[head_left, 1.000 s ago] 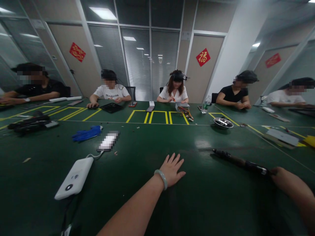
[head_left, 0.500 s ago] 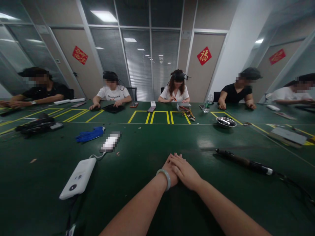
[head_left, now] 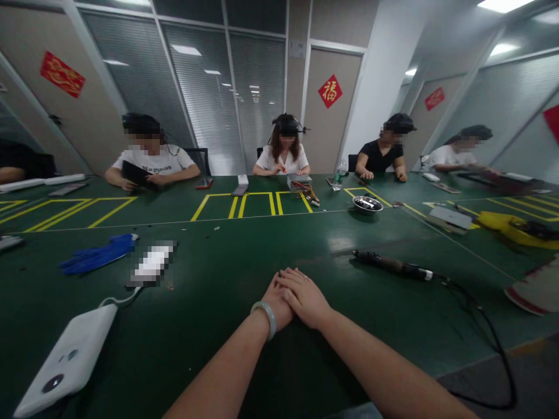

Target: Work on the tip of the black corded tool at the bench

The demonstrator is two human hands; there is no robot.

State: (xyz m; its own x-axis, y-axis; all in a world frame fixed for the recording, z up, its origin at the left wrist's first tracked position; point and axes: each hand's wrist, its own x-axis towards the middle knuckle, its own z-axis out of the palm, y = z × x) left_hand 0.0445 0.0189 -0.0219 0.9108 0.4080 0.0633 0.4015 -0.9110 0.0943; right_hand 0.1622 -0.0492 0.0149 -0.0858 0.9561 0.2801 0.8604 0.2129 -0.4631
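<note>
My left hand (head_left: 276,308), with a pale green bangle (head_left: 267,319) at the wrist, lies on the green table (head_left: 209,326). Over it rests my right hand (head_left: 308,297), its fingers stretched out across the left one. Most of the left fingers are covered; what shows of them looks extended. No object is visible in either hand. To the right lies a dark, pen-shaped electric tool (head_left: 393,265) with a cable, apart from my hands. On the left are a white power bank (head_left: 74,355), a phone (head_left: 152,265) plugged into it by a short cable, and a blue glove (head_left: 100,254).
Across the table, people sit working; one person (head_left: 151,160) holds a dark flat object. A metal bowl (head_left: 367,203), a water bottle (head_left: 338,176) and a grey box with coloured wires (head_left: 301,183) stand farther off. Yellow tape (head_left: 257,194) marks the table. A yellow item (head_left: 510,227) lies right.
My view has turned to the right, so the table things sit farther left and more of the right side shows. My hands keep the same stacked pose. The person opposite left has lifted the dark flat object.
</note>
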